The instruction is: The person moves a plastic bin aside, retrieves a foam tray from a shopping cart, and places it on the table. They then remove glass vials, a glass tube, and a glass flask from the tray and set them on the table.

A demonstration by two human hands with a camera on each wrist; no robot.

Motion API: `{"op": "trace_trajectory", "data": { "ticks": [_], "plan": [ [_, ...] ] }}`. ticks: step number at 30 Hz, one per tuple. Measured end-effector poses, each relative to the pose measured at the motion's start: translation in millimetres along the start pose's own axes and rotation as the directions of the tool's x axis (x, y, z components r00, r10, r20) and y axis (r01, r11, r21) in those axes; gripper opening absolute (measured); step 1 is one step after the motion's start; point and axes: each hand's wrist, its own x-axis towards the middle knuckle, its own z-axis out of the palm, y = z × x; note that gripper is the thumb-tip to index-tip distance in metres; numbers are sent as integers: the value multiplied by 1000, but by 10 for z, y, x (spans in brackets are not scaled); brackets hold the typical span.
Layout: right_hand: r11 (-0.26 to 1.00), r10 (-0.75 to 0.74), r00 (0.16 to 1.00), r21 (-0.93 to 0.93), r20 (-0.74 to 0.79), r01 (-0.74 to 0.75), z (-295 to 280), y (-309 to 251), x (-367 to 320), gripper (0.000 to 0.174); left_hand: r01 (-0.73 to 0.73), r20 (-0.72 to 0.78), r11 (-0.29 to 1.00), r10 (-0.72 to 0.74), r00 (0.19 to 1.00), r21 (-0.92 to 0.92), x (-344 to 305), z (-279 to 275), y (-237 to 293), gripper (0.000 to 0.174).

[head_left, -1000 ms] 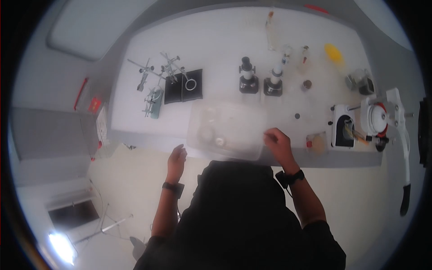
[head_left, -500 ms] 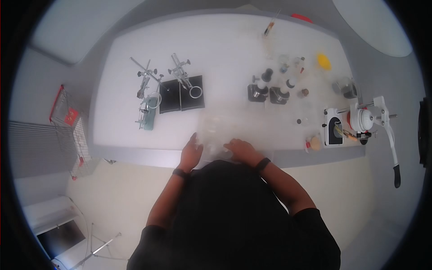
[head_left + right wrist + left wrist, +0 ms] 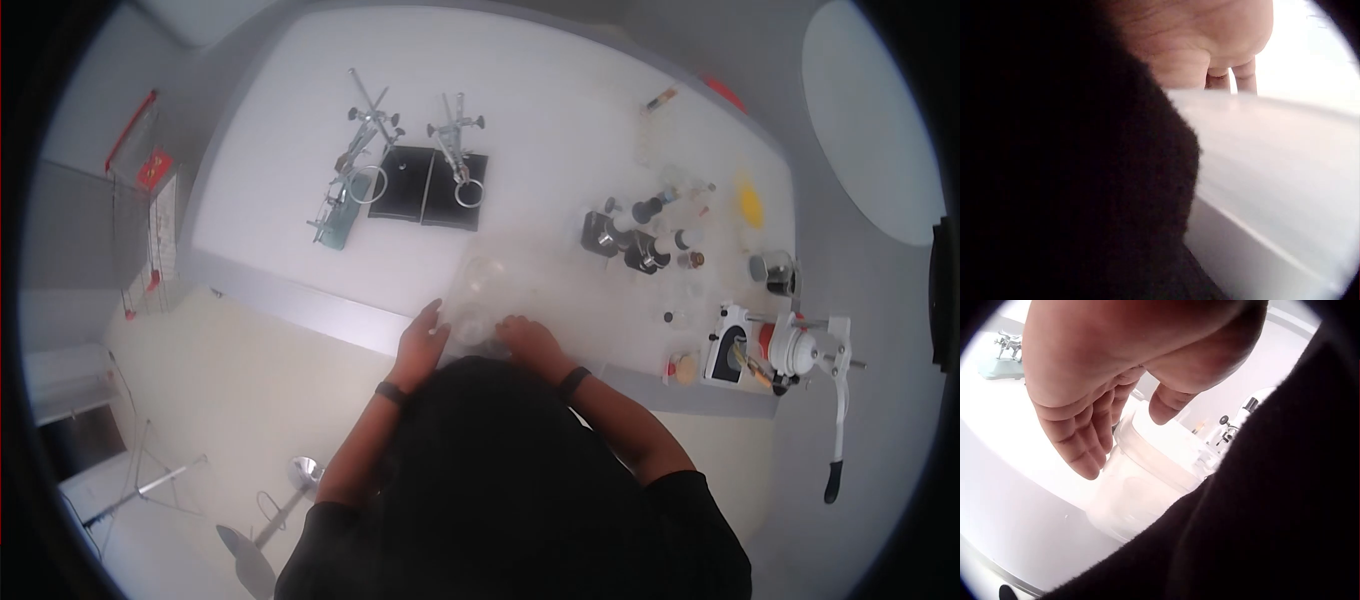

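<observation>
Hands first: left hand [image 3: 424,340] lay released, fingers loosely straight, just beside the left wall of the clear tub [image 3: 482,300], thumb near its rim. Actual contact I could not confirm. Right hand [image 3: 528,338] rested on the tub's near right edge, fingertips [image 3: 1244,74] dipping past the rim, but I could not tell whether they clasped it. The tub sat on the white tabletop [image 3: 560,120], at its near edge, faint round shapes showing through its walls. Beyond the tub and to its left stood two clamp stands [image 3: 430,190] on black bases. Right of the tub I saw a cluster of small bottles [image 3: 635,240]; farther right, a hand-crank machine [image 3: 790,350].
</observation>
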Motion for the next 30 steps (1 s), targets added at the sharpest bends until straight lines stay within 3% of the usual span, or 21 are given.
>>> {"op": "trace_trajectory", "data": {
  "ticks": [9,11,12,17,21,23,27,29,30],
  "plan": [
    [977,186,982,-99,-29,-188,-125,68,-57,52,23,-50,998,-26,998,-58,-175,43,-39,61],
    [949,288,949,-92,-126,-300,-188,98,-77,59,24,-45,999,-26,999,-42,-187,33,-39,61],
    [928,354,932,-97,-79,-360,-202,118,-65,67,24,-38,999,-25,999,-25,-193,26,-30,60],
    [920,379,919,-61,-110,-387,-251,76,-68,79,11,-13,1000,-11,1000,-14,-217,-22,-21,60],
    [921,368,921,-86,-129,-380,-163,62,-28,78,-5,-19,999,5,1000,-34,-243,-50,-72,59],
    [942,288,942,-123,-172,-311,-62,104,-61,69,-9,-7,999,9,1000,-35,-267,-48,-82,58],
    [924,350,922,-99,-164,-368,-132,90,-28,60,-62,12,998,62,998,13,-311,-50,-112,56],
    [898,440,898,11,-20,-440,-273,39,-44,59,-42,15,999,42,999,-20,-319,-35,-26,56],
    [892,453,891,7,-32,-453,-369,4,-92,59,-57,26,998,57,998,-22,-297,-11,-56,56]
  ]
}}
